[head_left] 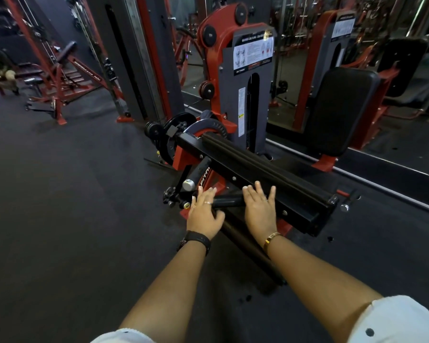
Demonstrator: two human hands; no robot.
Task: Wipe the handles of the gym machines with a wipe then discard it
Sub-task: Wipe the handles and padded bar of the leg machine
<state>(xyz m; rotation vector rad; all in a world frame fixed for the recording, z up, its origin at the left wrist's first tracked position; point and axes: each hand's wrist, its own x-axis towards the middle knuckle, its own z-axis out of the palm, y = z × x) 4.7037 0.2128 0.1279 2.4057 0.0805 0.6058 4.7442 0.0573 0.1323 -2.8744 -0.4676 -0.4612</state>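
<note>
Head view: nearest the camera are two white sleeves with small dark dots (394, 320), one at each bottom corner, and bare forearms reach forward from them. The left wrist wears a black band (199, 241) and the right wrist a thin gold bracelet (270, 240).

The left hand (204, 214) lies palm down with its fingers straight and slightly spread and the thumb stretched to the right. It covers the left end of a short black cylindrical handle bar (227, 201). The right hand (259, 209) is also palm down with straight, splayed fingers. It covers the bar's right end, and its fingertips reach the side of a long black square steel beam (292, 201) topped with a ribbed black pad. Neither hand is curled around anything. Whether a wipe lies under either palm cannot be told.

Just above the left hand, a second black grip with a chrome end cap (198, 173) angles up toward the machine's red pivot. Behind the beam stands a grey and red weight-stack tower (253, 95) carrying a white instruction placard. To its right is a black padded backrest (342, 110), set beside a wall mirror. Dark rubber flooring (60, 194) spreads to the left, with more red-framed machines (60, 78) well apart at the far side.
</note>
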